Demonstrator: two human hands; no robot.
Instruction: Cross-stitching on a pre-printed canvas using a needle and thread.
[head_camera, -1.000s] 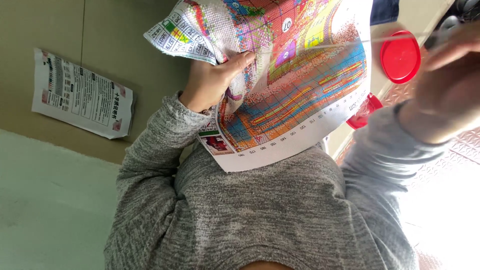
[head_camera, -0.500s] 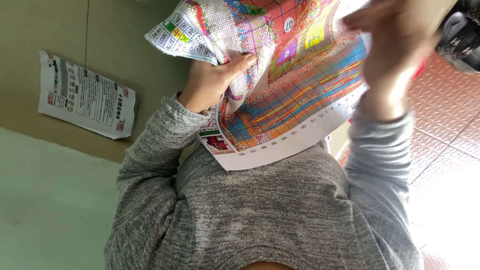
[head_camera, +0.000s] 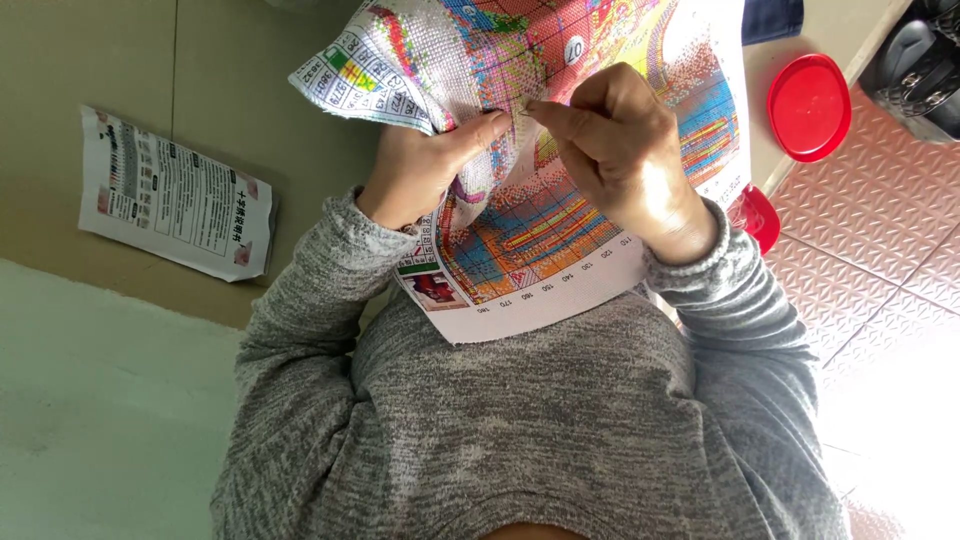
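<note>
A white printed leaflet (head_camera: 175, 197) lies flat on the tan surface at left, well apart from the work. The left hand (head_camera: 425, 170) is closed on a fold of the multicoloured cross-stitch cloth (head_camera: 560, 215); the right hand (head_camera: 620, 150) rests on the cloth, fingertips pinched together. A red round lid (head_camera: 808, 106) sits beyond the cloth's right edge
</note>
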